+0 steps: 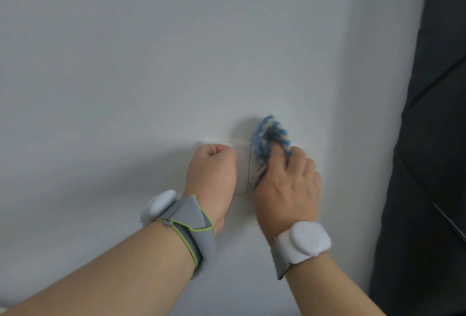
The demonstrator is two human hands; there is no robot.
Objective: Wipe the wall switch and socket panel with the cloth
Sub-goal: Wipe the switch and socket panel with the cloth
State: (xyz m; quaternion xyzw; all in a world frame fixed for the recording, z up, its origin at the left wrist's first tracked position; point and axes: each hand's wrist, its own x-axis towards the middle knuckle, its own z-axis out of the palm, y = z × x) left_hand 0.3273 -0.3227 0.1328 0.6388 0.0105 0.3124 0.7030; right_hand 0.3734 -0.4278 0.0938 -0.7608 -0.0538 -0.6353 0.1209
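A white switch and socket panel [243, 164] is set flush in the white wall, low in the middle of the view. My left hand [211, 172] rests as a closed fist against the panel's left part and hides it. My right hand [287, 184] grips a blue and cream striped knitted cloth [269, 139] and presses it on the panel's right part, so that side is covered too. Only a narrow strip of the panel shows between the two hands. The cloth's upper end sticks out above my fingers onto the wall.
The plain white wall [151, 63] fills most of the view. A dark grey upholstered piece [433, 139] stands close at the right edge. Both wrists carry grey straps with white pods.
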